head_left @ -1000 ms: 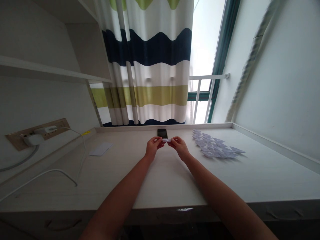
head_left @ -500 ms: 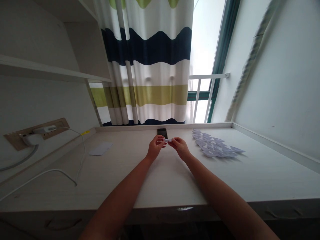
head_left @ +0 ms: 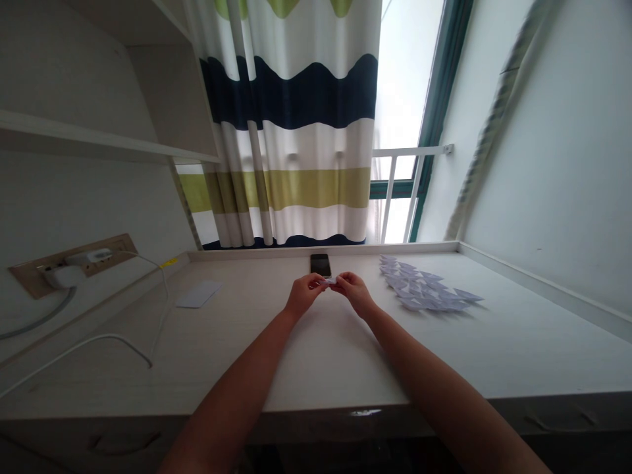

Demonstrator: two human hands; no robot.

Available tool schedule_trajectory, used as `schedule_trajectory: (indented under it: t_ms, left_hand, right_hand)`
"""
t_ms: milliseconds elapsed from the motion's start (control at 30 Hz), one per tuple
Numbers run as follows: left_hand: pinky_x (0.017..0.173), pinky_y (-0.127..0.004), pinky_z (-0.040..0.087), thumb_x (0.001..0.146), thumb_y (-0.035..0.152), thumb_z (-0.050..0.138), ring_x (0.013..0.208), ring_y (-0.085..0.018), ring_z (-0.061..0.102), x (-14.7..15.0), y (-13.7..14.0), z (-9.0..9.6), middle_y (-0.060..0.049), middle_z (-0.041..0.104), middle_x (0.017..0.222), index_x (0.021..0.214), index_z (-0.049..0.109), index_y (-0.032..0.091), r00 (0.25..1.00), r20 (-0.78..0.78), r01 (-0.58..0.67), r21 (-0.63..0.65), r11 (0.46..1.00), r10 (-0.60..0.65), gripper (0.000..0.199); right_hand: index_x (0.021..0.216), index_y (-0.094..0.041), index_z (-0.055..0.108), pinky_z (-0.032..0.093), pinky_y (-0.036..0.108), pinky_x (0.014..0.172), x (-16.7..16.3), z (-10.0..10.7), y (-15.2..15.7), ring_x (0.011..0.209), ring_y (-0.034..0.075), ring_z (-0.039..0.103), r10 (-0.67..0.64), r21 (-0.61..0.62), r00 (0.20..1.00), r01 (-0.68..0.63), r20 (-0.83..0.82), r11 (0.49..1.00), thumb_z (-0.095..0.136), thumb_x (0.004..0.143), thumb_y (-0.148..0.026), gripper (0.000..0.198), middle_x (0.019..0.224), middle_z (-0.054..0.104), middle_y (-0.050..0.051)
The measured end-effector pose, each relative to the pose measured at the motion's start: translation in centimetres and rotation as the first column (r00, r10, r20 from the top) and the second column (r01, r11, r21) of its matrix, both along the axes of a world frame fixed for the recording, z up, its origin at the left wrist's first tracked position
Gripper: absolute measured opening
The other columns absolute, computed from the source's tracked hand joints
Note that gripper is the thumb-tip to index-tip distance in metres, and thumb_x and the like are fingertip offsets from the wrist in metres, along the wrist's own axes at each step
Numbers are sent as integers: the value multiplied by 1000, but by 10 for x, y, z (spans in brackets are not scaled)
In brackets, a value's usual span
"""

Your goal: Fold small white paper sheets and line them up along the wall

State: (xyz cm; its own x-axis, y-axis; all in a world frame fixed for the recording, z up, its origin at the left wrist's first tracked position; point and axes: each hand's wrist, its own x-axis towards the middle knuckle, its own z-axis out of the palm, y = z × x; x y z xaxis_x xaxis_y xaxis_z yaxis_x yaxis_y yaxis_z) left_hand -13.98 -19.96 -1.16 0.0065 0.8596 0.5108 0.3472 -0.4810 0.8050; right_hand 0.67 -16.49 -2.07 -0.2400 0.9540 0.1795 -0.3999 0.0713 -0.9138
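A small folded piece of white paper (head_left: pixel 330 281) is pinched between my two hands, above the desk. My left hand (head_left: pixel 302 293) grips its left end with bent fingers, and my right hand (head_left: pixel 354 291) pinches the right end. The fingers cover much of the paper, so its exact shape is hard to make out. Just behind the hands a dark phone (head_left: pixel 320 264) lies on the desk. To the right are several folded white paper pieces (head_left: pixel 424 286), spread in overlapping rows. A flat stack or sheet of white paper (head_left: pixel 199 294) lies to the left.
The white desk (head_left: pixel 336 368) has a raised rim along its back and right side. A white cable (head_left: pixel 165 289) runs from the wall socket (head_left: pixel 74 263) over the left part. A shelf (head_left: pixel 99 138) overhangs at upper left. A striped curtain (head_left: pixel 306 145) hangs behind.
Both hands have shifted slightly toward me with the paper, and the left fingers have curled in more. More of the phone shows now.
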Motion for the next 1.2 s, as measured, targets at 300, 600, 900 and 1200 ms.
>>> schedule_trajectory:
  t_ms: [300,600,900,1200]
  left_hand:
    - [58,-25,47,61,32,66,62,-15,60,0,3,-1,-3,65,66,69,63,16,993,111,46,-49,998,-41,18]
    - [68,-32,50,56,33,71,65,-15,60,1,4,1,-4,65,65,68,64,12,953,289,141,-165,976,-89,26]
    - [70,-31,49,57,35,69,66,-15,60,2,6,0,-4,65,67,67,63,13,948,305,142,-161,977,-87,25]
    - [66,-31,48,52,25,73,61,-14,60,8,4,5,0,63,62,75,51,16,923,384,56,-125,991,-4,33]
  right_hand:
    - [68,-18,50,50,34,75,1,3,-4,60,12,61,12,37,1000,-12,18,999,70,59,-32,26,63,61,-2]
    - [75,-18,50,48,34,76,4,2,-5,65,13,61,56,89,998,-59,37,994,74,51,-27,34,62,61,-4]
    - [69,-18,48,48,34,73,1,6,-9,61,13,60,20,-2,999,-20,-26,1000,77,45,-27,38,59,60,-4]
    - [63,-19,47,47,33,75,-4,9,-11,60,12,59,-22,4,994,23,-103,1000,78,41,-25,38,57,60,-5]
